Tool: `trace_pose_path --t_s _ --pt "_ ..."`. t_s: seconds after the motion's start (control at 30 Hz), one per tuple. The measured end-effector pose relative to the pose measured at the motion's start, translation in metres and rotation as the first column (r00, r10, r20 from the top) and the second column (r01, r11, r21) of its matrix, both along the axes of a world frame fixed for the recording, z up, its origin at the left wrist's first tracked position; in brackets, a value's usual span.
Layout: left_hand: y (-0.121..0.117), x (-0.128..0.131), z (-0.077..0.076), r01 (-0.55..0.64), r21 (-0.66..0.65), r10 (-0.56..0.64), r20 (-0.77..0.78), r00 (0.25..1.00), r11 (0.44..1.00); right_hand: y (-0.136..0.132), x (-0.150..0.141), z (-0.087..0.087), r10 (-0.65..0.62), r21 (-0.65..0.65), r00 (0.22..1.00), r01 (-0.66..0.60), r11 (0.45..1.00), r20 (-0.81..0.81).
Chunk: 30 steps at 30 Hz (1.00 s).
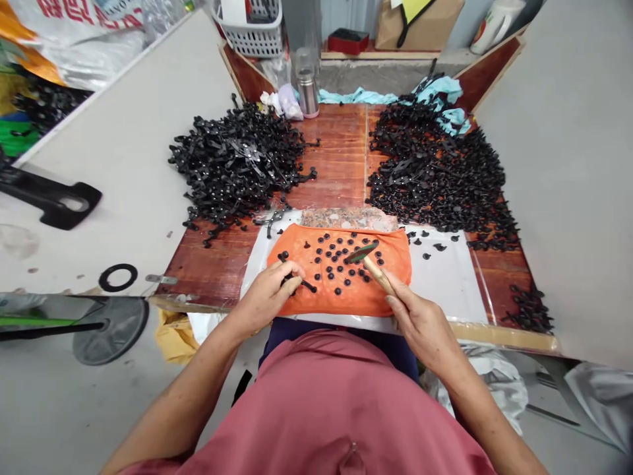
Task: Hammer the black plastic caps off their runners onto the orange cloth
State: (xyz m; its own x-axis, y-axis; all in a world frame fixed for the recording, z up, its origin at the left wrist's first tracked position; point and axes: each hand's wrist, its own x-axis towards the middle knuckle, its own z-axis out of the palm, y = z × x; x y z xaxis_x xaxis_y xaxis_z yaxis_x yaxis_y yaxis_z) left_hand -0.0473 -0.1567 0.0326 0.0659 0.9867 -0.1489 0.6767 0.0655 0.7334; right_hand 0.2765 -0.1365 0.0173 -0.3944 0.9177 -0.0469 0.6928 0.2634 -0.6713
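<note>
On the bench (341, 145), front edge, arms: both reach in from below, the left forearm slanting up and rightward, the right up and leftward; wrists near the edge.
Counts: one hammer (380, 276); one orange cloth (291, 300); one bottle (308, 92); two large piles of black parts, left pile (237, 165) and right pile (440, 171); one small pile (529, 309) at the front right corner; studs (337, 291) on the cloth, over twenty, exact number unclear.
Left hand (267, 291): fingers curled, thumb and fingertips closed on a black strip (309, 286) at the cloth's left part.
Right hand (422, 323): closed round the hammer's wooden handle; hammer head above the studs, contact indeterminable.
Cloth: midway along the front edge, over a white sheet (450, 277).
Bottle: upright by the back edge, between the large piles.
</note>
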Motion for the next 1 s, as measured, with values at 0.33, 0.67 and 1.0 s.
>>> trace_pose_path --t_s 0.33,0.67,1.0 --pt "-0.001 0.000 -0.018 0.022 0.026 -0.011 -0.376 0.927 0.999 -0.007 -0.002 -0.003 0.046 0.003 0.996 -0.046 0.999 0.075" --pt "-0.010 -0.015 -0.007 0.142 -0.057 -0.153 -0.394 0.906 0.988 -0.010 -0.002 -0.003 0.060 -0.007 0.994 -0.059 0.998 0.092" --pt "0.002 0.016 -0.025 -0.240 -0.103 0.249 0.091 0.964 0.965 -0.012 -0.006 -0.005 0.076 -0.053 0.994 -0.072 0.996 0.076"
